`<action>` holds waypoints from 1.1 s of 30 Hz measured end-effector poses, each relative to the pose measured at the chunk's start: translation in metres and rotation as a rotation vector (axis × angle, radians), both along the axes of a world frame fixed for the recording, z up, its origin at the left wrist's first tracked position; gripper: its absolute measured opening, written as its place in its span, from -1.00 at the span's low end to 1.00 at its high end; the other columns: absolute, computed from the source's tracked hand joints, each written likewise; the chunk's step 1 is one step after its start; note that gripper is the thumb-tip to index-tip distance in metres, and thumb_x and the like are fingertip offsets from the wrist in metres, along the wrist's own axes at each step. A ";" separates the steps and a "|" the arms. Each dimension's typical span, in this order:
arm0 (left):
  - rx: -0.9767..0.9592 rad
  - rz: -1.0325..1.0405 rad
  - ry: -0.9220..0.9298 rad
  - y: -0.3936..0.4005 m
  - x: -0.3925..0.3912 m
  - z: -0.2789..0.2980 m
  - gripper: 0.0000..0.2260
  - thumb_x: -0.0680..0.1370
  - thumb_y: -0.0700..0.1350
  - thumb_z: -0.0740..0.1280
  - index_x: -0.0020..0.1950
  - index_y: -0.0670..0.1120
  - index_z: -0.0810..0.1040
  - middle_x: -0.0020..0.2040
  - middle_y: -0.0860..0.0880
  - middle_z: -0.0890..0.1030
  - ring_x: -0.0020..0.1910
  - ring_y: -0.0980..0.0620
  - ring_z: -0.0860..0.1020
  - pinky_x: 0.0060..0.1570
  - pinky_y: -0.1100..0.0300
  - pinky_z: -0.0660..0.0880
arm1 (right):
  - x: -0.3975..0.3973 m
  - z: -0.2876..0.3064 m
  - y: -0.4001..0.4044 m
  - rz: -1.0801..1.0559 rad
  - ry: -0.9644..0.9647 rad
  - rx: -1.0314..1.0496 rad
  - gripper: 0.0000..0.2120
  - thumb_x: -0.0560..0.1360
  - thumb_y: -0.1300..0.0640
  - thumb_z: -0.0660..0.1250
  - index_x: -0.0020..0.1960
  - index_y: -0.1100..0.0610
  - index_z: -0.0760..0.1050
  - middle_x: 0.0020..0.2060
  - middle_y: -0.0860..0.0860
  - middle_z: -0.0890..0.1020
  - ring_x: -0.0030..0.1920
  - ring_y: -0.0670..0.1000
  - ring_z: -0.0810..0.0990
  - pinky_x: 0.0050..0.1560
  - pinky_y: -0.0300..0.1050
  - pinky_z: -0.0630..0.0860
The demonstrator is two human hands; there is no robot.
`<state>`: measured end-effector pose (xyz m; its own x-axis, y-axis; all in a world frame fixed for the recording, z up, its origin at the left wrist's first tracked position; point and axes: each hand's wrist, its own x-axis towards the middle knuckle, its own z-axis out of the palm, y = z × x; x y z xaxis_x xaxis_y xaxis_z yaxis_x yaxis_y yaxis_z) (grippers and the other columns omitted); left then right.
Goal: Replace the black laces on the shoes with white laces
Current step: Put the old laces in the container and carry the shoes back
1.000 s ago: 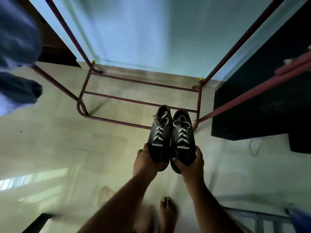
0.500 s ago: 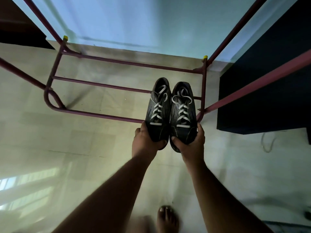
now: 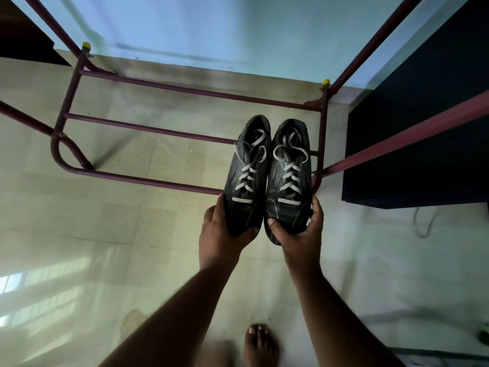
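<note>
Head view: the left hand (image 3: 222, 229) grips the toe of the left shoe (image 3: 247, 176) and the right hand (image 3: 299, 229) the toe of the right shoe (image 3: 288, 178), thumbs over the smooth black toe caps. Both long axes run straight away from the grips, heels toward the wall, over the maroon tube rack (image 3: 169, 133). The 2 ribbed, matte uppers carry flat white laces (image 3: 289, 178), seemingly resting on the rails.

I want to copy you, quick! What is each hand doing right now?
Left hand: grips the toe of the left shoe.
Right hand: grips the toe of the right shoe.
</note>
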<state>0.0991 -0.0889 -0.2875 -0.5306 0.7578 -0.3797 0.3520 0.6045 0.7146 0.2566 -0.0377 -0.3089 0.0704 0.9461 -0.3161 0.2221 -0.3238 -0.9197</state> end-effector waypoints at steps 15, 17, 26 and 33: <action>-0.030 0.000 0.013 0.041 -0.002 -0.019 -0.20 0.34 0.09 0.59 0.49 -0.01 0.33 0.26 -0.04 0.49 0.22 -0.06 0.50 0.09 0.14 0.47 | -0.003 -0.014 0.035 0.073 -0.137 -0.033 0.07 0.28 -0.01 0.60 0.57 -0.35 0.02 0.38 0.04 0.39 0.40 0.00 0.47 0.39 0.06 0.49; -0.042 0.003 -0.014 0.040 -0.001 -0.021 -0.19 0.35 0.09 0.59 0.51 0.00 0.31 0.29 -0.04 0.48 0.23 -0.05 0.50 0.12 0.13 0.48 | -0.003 -0.016 0.037 0.098 -0.187 -0.034 0.08 0.30 -0.03 0.58 0.55 -0.39 -0.07 0.35 0.09 0.40 0.39 0.06 0.47 0.39 0.07 0.47; -0.089 0.017 -0.074 0.041 0.003 -0.016 -0.06 0.41 0.06 0.56 0.64 -0.02 0.09 0.42 -0.10 0.36 0.36 -0.13 0.44 0.31 0.04 0.45 | -0.025 -0.011 0.033 0.110 -0.380 -0.015 0.09 0.42 -0.08 0.55 0.61 -0.16 -0.20 0.45 0.23 0.31 0.44 0.24 0.40 0.36 0.19 0.48; -0.101 0.024 -0.027 0.042 0.002 -0.011 -0.10 0.47 0.07 0.48 0.65 0.04 0.01 0.51 -0.14 0.30 0.40 -0.22 0.43 0.31 -0.15 0.48 | -0.031 -0.011 0.040 0.241 -0.468 -0.120 0.09 0.47 -0.11 0.51 0.65 0.14 -0.19 0.63 0.13 0.04 0.59 0.14 0.16 0.42 -0.09 0.29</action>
